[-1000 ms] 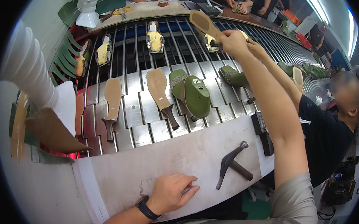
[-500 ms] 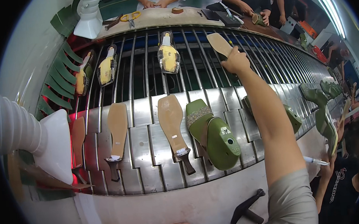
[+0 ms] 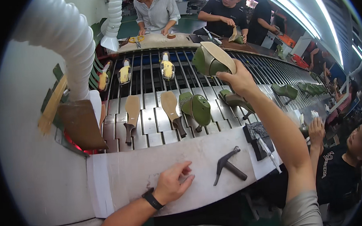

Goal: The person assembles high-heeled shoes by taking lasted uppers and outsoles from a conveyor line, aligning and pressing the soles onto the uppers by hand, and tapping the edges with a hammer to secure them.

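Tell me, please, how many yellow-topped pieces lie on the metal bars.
3: the leftmost piece by the green strips, the middle piece just right of it, and the third piece left of the right hand. The held green shoe may hide others.

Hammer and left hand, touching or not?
Apart. The head view shows it: a strip of bare white worktop lies between the left hand and the whole hammer.
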Available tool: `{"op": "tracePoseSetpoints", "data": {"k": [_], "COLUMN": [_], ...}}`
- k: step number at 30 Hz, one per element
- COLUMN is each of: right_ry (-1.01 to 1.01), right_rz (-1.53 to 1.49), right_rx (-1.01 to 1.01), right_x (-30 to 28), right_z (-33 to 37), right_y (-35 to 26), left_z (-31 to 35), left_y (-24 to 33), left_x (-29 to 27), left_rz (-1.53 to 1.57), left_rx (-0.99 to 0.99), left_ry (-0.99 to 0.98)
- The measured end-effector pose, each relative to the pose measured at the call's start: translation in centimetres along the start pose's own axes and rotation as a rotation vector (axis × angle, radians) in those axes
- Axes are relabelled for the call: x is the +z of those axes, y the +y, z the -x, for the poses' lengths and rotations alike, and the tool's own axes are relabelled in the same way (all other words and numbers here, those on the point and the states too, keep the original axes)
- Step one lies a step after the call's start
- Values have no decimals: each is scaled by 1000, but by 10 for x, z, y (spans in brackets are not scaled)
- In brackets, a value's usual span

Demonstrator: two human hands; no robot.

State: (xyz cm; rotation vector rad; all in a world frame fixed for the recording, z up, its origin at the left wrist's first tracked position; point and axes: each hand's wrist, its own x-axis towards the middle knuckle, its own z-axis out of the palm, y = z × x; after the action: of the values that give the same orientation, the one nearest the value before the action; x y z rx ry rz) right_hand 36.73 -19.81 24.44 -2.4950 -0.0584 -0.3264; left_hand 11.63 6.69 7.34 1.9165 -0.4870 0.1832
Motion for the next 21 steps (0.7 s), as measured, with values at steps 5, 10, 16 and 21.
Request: {"op": "tracePoseSetpoints", "data": {"k": [5, 10, 16, 21], "right_ry": [-578, -940, -752, -326], "right_rz": [-1175, -1152, -1340, -576], "right_rx": [412, 311, 244, -8], "right_x": [27, 62, 92, 144], "right_z": [218, 356, 310, 244], "right_y": [-40, -49, -52, -10], "left_z": [16, 65, 92, 76], "left_y": [39, 50, 55, 57], "left_x": [-21, -45, -74, -88], "left_rz": [-743, -716, -190, -35], "left_rx": [497, 488, 124, 120], "left_ry": [308, 387, 506, 483]}}
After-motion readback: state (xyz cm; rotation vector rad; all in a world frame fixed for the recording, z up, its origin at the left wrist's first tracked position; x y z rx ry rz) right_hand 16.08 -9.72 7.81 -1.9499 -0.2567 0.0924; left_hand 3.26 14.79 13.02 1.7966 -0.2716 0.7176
